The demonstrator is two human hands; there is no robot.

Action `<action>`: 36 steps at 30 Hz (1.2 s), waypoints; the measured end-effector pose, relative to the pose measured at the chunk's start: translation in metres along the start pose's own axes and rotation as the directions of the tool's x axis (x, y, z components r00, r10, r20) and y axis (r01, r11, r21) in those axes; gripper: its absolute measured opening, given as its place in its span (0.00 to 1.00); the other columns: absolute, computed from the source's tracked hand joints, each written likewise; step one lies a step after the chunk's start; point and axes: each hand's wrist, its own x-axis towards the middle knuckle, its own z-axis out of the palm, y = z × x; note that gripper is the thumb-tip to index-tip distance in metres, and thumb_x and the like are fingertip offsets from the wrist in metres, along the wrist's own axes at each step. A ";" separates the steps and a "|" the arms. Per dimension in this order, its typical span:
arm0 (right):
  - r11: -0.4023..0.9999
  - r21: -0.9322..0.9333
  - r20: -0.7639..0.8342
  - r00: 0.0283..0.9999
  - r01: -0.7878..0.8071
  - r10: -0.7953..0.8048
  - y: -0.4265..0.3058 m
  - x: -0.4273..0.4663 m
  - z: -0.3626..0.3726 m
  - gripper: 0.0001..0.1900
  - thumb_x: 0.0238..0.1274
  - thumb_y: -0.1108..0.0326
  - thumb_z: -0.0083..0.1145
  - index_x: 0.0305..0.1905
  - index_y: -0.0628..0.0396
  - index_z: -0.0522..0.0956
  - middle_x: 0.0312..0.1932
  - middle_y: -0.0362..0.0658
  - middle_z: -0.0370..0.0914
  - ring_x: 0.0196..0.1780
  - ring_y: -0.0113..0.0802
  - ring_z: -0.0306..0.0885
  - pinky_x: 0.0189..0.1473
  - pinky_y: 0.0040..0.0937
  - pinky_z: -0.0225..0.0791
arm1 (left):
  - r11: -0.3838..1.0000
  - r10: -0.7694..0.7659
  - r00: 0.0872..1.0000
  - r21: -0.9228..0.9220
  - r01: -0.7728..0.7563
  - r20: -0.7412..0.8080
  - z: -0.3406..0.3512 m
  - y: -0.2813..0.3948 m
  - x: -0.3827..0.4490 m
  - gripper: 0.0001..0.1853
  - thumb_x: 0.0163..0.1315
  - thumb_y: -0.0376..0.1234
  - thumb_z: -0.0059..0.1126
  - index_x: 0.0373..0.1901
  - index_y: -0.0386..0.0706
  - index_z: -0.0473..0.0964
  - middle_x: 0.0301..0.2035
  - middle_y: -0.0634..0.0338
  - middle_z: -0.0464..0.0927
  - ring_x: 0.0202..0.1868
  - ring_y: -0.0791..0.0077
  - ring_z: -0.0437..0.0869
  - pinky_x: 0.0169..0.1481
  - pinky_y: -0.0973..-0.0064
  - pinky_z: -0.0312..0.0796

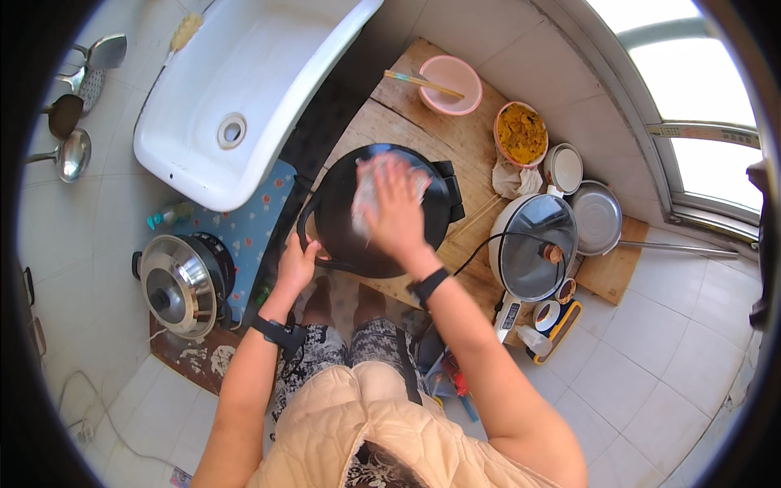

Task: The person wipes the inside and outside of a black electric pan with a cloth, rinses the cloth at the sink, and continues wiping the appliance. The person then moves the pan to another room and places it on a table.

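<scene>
A round black pan (332,213) rests on the wooden table before me, with a loop handle (302,222) at its left and a black hinge-like fitting (450,189) at its right. My left hand (296,268) grips the lower part of the loop handle, thumb on top. Over the pan's dark surface, my right hand (395,213) presses a crumpled pinkish-white cloth (364,198) with its palm and fingers. Hand and cloth are slightly blurred, and they cover the middle of the pan.
A pink bowl (448,67) with chopsticks (427,84) and a bowl of yellow food (522,134) stand at the table's back. Right of the pan is a glass-lidded electric pot (537,244) with a cord. At left are a white sink (201,146) and a lidded steel pot (177,287).
</scene>
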 end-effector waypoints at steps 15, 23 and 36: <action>0.990 -0.020 0.134 0.982 0.137 -0.133 -0.053 -0.084 0.030 0.37 0.71 0.55 0.54 0.80 0.59 0.62 0.83 0.56 0.57 0.86 0.51 0.51 0.84 0.51 0.41 | 0.985 -0.096 0.995 0.142 0.094 0.012 -0.007 0.028 -0.005 0.15 0.74 0.42 0.58 0.52 0.43 0.70 0.46 0.44 0.85 0.52 0.42 0.86 0.58 0.51 0.75; 0.963 -0.041 0.117 0.958 0.267 -0.261 -0.069 -0.007 0.035 0.32 0.70 0.61 0.53 0.76 0.59 0.68 0.81 0.51 0.62 0.84 0.47 0.56 0.83 0.48 0.46 | 0.994 -0.094 0.994 0.067 0.089 0.064 -0.011 0.028 -0.002 0.16 0.74 0.44 0.56 0.51 0.43 0.69 0.46 0.42 0.85 0.53 0.40 0.85 0.57 0.50 0.75; 0.970 -0.020 0.091 0.966 0.243 -0.241 -0.046 0.034 0.034 0.28 0.75 0.61 0.50 0.77 0.53 0.69 0.81 0.49 0.63 0.85 0.49 0.55 0.82 0.50 0.49 | 0.963 -0.152 0.984 -0.209 0.168 0.092 -0.005 0.034 -0.008 0.14 0.79 0.44 0.52 0.50 0.43 0.71 0.40 0.53 0.87 0.42 0.61 0.92 0.50 0.64 0.78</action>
